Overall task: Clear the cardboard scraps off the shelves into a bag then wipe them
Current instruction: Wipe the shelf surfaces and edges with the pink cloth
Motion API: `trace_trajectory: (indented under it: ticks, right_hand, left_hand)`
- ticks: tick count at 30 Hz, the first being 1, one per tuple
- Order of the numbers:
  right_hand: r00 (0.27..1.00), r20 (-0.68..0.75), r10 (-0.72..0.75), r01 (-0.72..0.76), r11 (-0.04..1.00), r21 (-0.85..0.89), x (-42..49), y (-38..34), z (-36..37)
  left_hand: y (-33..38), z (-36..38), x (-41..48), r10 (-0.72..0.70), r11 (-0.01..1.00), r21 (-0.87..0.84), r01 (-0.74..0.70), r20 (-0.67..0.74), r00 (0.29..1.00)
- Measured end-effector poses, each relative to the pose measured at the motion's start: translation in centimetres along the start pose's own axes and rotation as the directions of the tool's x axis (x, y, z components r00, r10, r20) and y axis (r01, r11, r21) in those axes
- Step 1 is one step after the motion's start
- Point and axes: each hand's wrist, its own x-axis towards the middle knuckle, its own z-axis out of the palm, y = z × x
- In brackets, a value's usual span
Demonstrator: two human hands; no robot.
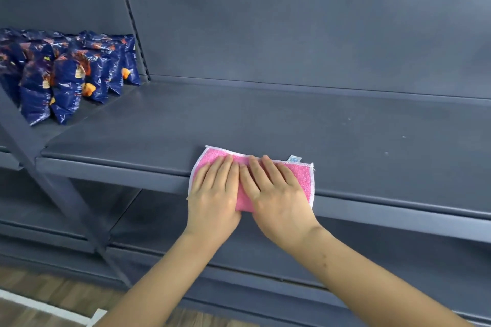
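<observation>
Head view, left hand [214, 190] and right hand [276, 194] side by side, fingers straight, pressed flat on pink cloth [303, 176], cloth draped over front edge of grey shelf [345, 127], blue snack bags [69, 74] at far left.

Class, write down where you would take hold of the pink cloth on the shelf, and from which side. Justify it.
Probably the near edge of the pink cloth, pinched from the front. The cloth lies flat on the shelf, but its near edge hangs over the front lip. The left hand and right hand press flat on it.
</observation>
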Motion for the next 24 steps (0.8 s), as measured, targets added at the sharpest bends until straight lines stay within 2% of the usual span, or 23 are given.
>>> trace_trajectory:
  ticks: [3,7,18,24]
  right_hand:
    - [1.000,-0.007,0.018,-0.018,1.000,-0.004,-1.6,2.3,-0.6]
    - [1.000,0.004,0.022,-0.022,0.999,-0.044,-3.5,4.8,-1.1]
    - [0.999,-0.031,0.021,-0.024,0.992,-0.125,-8.3,11.0,-2.0]
    - [0.997,-0.069,0.033,-0.040,0.993,-0.114,-8.6,11.2,-1.7]
  left_hand:
    - [3.0,0.1,0.3,0.008,1.000,0.011,-0.008,0.055,0.998]
    - [5.8,0.3,0.6,0.027,0.999,0.022,-0.029,0.056,0.998]
    - [12.9,1.4,1.4,0.085,0.996,-0.017,-0.086,-0.049,0.995]
    - [13.5,2.2,1.5,0.073,0.997,-0.026,-0.078,-0.136,0.988]
